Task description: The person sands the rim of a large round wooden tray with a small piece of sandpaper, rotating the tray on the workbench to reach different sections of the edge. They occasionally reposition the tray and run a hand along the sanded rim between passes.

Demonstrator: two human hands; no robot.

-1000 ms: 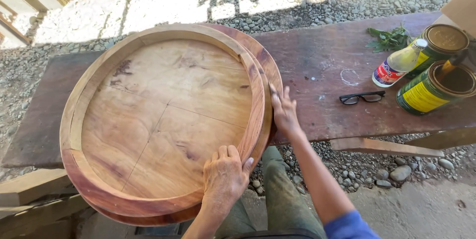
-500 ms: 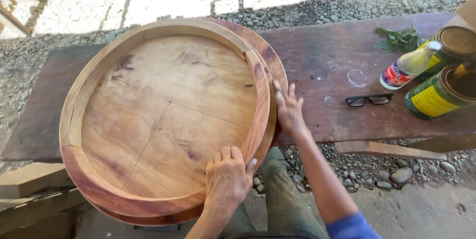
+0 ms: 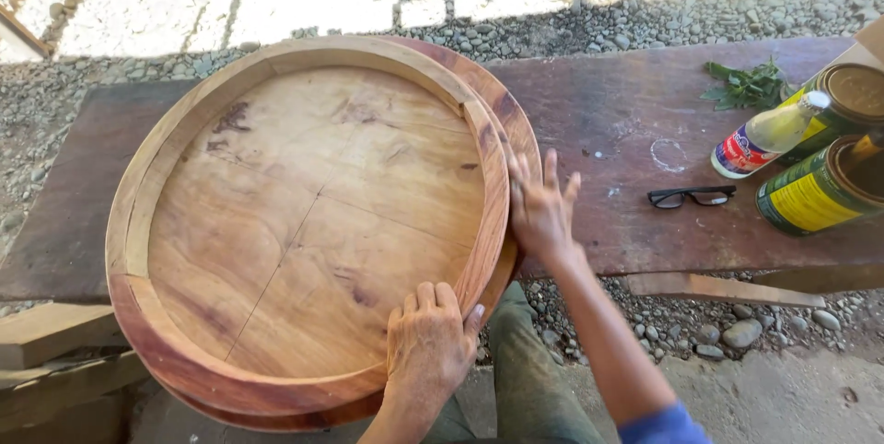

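Wooden tray [image 3: 313,223], round and raised-rimmed, leans tilted against the near edge of a dark plank surface [image 3: 626,140], lower rim down toward the lap. Seems stacked on a second round piece, reddish edge showing behind at upper right and along the bottom.

Head view: left hand [image 3: 428,347] clamped over the near rim, fingers curled onto the inner floor, thumb outside. Right hand [image 3: 541,209] laid flat, fingers spread, against the outer right rim where tray meets surface.

Could slip: only the two hands and the plank edge seem to steady the tray, so a loosened left grip would likely let it slide down toward the gravel [image 3: 700,333]. A push from the right hand might also shear the two round pieces apart.

Containers, at right on the surface: two green-and-yellow tins [image 3: 810,195] on their sides, lids shut, contents hidden; a clear bottle [image 3: 764,135] lying down, holding pale yellowish liquid. Tray itself holds nothing. Glasses [image 3: 691,196] and green leaves [image 3: 746,85] lie nearby.
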